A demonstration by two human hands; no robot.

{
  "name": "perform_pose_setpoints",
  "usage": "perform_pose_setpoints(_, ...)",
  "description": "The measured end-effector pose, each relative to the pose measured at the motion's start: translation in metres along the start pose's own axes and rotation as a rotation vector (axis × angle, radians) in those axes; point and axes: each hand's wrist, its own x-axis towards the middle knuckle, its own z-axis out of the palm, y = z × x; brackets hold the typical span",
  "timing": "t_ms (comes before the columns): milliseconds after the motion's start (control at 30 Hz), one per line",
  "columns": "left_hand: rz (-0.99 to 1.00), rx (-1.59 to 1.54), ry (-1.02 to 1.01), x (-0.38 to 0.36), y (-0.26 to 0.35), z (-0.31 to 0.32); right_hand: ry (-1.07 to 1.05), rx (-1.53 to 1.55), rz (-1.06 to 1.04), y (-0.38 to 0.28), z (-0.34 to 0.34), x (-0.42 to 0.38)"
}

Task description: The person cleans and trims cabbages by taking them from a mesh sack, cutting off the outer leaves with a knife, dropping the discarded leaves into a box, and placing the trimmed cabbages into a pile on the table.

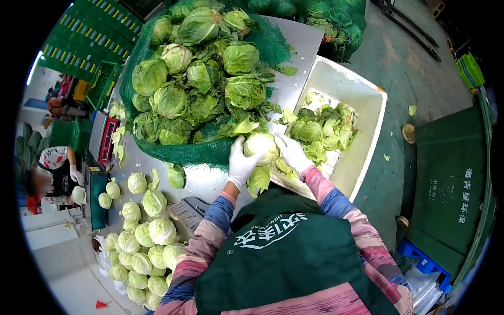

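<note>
A pale, trimmed cabbage [263, 147] is held between my two white-gloved hands, just in front of the pile. My left hand [243, 161] grips its left side, thumb across the front. On the opposite side, my right hand [294, 153] presses its fingers against the cabbage. A loose outer leaf [259, 181] hangs below, near my left hand. Behind, leafy untrimmed cabbages [201, 76] are heaped on a green mesh bag [173, 151]. To the right, a white bin [370, 142] holds discarded leaves [325, 131].
Trimmed cabbages [140, 252] are piled at lower left, beside a brush [184, 215]. A scale [107, 139] stands on the metal table [202, 181]. At left, a co-worker [55, 173] holds a wrapped cabbage. A large green waste container [446, 194] is at right.
</note>
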Motion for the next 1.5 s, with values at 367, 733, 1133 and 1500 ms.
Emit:
perform_pose_setpoints(367, 0.022, 0.101, -0.037, -0.009, 0.027, 0.004, -0.121, -0.077, -0.051, -0.014, -0.006, -0.033)
perform_pose_setpoints(733, 0.130, 0.052, 0.010, -0.037, 0.017, 0.002, 0.028, 0.254, 0.281, 0.022, -0.026, -0.018)
perform_pose_setpoints(1133, 0.087, 0.052, -0.281, -0.022, 0.021, -0.034, -0.145, 0.042, 0.136, -0.024, -0.016, -0.023)
perform_pose_setpoints(1500, -0.181, -0.214, -0.024, -0.030, -0.009, -0.007, 0.149, -0.055, 0.214, 0.027, 0.032, -0.008)
